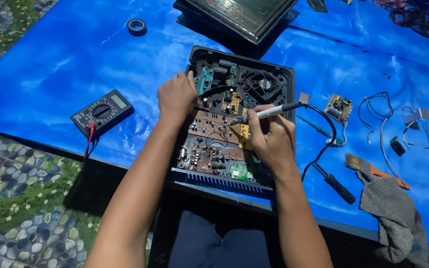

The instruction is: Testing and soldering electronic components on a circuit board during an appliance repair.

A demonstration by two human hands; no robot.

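Note:
An opened black electronic device (284, 82) lies on a blue sheet, its brown circuit boards (209, 126) and a small fan exposed. My right hand (271, 136) grips a white-handled soldering iron (269, 112) like a pen, tip down on the middle board. My left hand (176, 94) rests with curled fingers on the device's left edge, steadying it beside a teal component. The iron's black cable (323, 134) loops off to the right.
A black multimeter (103, 111) with a red lead lies left. A tape roll (136, 27) sits at the far left, the device's lid (239, 15) at top. On the right: a screwdriver (336, 184), brush (368, 167), grey rag (395, 218), small board (338, 106), loose wires (381, 124).

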